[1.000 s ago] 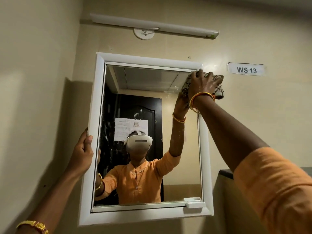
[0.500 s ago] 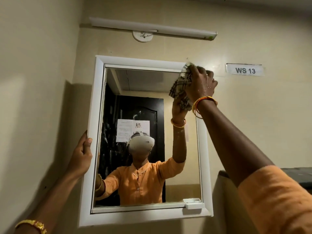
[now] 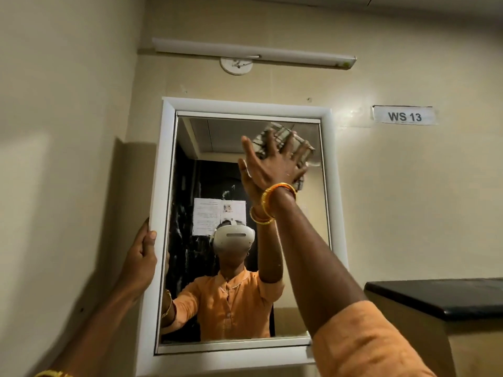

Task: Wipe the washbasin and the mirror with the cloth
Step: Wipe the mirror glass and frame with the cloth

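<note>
A white-framed mirror (image 3: pixel 166 186) hangs on the beige wall straight ahead. My right hand (image 3: pixel 272 165) is raised against the upper right of the glass, fingers spread flat, pressing a checked cloth (image 3: pixel 284 135) onto it. The cloth shows above and right of my fingers. My left hand (image 3: pixel 143 257) grips the frame's left edge, thumb on the front. The glass reflects me in an orange shirt and a headset. No washbasin is in view.
A tube light (image 3: pixel 253 51) runs along the wall above the mirror. To the right is a label reading WS 13 (image 3: pixel 404 116). A black-topped ledge (image 3: pixel 441 297) juts out at the lower right. A side wall stands close on the left.
My right hand has slid the cloth from the frame's top right corner down and left onto the glass, and its fingers have spread flat. My left hand stays on the frame.
</note>
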